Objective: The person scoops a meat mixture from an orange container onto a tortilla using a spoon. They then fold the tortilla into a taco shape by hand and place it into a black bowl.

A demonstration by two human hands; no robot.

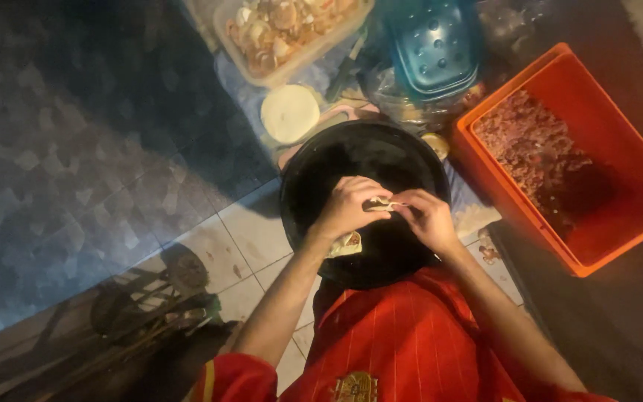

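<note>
**Folding a wrapper over the black pan**

The orange bin (638, 186) at the right is holding a reddish mince (530, 141) — the biggest thing in view, partly cut off by the frame. Next to it, the black pan (314, 179) is sitting on the tiled floor, and both hands are working above it. The left hand (347, 208) and the right hand (429, 217) are pinching a pale wrapper (382, 203) between their fingertips, touching each other; it looks like the sealing step, so the next move is likely calling for even pressure along the edge. A second pale piece (347, 244) is peeking out under the left palm — whether it is held or lying in the pan, I cannot tell. Beyond the pan, a round white stack (290, 113) and a clear tub (292, 33) of pale pieces are lying in dim light. The filling is hidden inside the fold.
</note>
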